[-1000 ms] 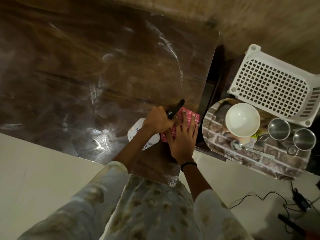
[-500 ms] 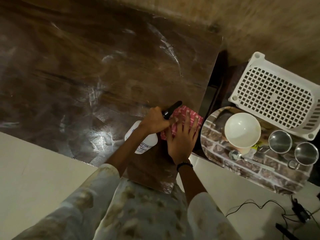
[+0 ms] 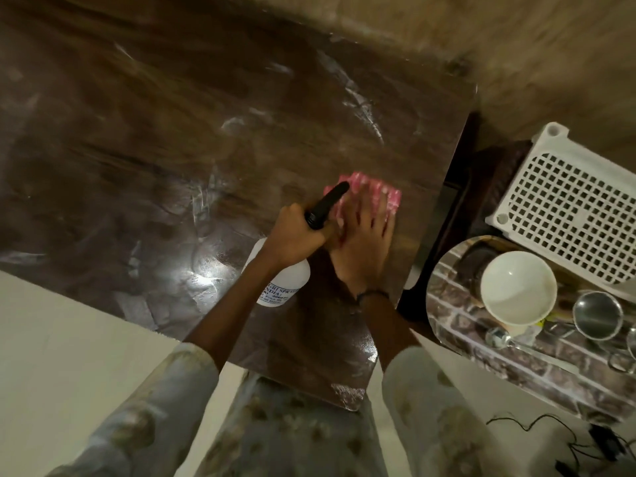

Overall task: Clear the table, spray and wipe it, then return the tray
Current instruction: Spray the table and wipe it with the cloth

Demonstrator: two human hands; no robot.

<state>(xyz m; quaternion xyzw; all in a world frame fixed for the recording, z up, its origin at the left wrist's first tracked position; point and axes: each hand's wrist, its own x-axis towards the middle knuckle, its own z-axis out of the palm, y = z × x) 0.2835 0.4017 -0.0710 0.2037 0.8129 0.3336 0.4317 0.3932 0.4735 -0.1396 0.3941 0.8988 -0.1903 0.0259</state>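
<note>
One desk [image 3: 172, 139], dark brown wood grain, with pale smears across its top and a bright glare patch near the front edge.

One spray bottle [image 3: 284, 282]: white body with a printed label, black head. Its long axis runs from lower left to upper right, the black nozzle pointing away from the person toward the cloth. It is tilted, held over the desk's front right part; whether its base touches the desk cannot be told.

Left hand [image 3: 296, 234]: fingers curled round the bottle's neck, just beside the right hand.

One cloth [image 3: 364, 191], pink with pale checks, lying flat on the desk near its right edge, blurred. Its long side runs roughly left to right.

Right hand [image 3: 366, 242]: fingers straight and spread, pressed flat on the cloth, pointing away from the person. A dark band sits at the wrist.

Right of the desk, apart from it: one round tray [image 3: 457, 325] with a brick pattern. It carries one white bowl [image 3: 518, 292], one spoon [image 3: 499, 337] and at least two metal cups [image 3: 597, 315]; the second is cut by the frame edge.

One white perforated crate [image 3: 571, 208] lies behind the tray, overlapping its far rim.
</note>
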